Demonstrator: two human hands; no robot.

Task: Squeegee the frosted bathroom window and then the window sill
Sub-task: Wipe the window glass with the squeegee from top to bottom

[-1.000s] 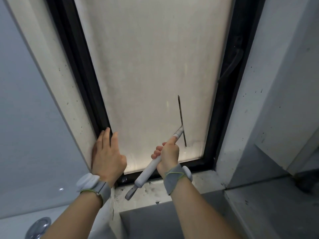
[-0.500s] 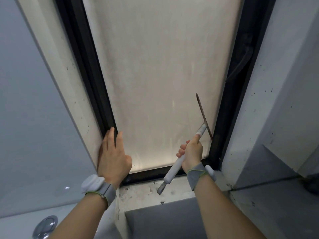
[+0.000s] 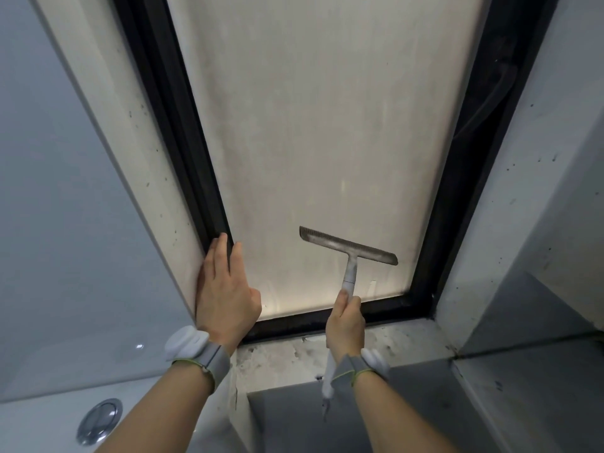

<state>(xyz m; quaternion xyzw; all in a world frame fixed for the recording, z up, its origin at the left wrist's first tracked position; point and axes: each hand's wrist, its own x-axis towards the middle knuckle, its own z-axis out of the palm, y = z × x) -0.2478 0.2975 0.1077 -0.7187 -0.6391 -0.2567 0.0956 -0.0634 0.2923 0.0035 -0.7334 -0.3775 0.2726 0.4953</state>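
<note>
The window step is in hand: the squeegee lies against the lower right part of the frosted pane, above the bottom of the black frame. The sill, a stained ledge at lower centre of the frame, looks untouched, so that step is judged not yet begun.

The right hand clenches the white handle low down, thumb running up it; the handle's tail sticks out below the wrist. The left hand is flat and released, fingers straight, pressing on the left frame edge at mid left, holding nothing.

The blade's long axis runs across the pane, tilted so that its left end sits higher than its right. The handle runs down from the blade's middle toward the bottom of the frame, leaning slightly left. The blade's right end is near the right frame, not touching it.

The next move probably calls for even pressure and a steady pull, keeping the blade flat on the glass.
</note>
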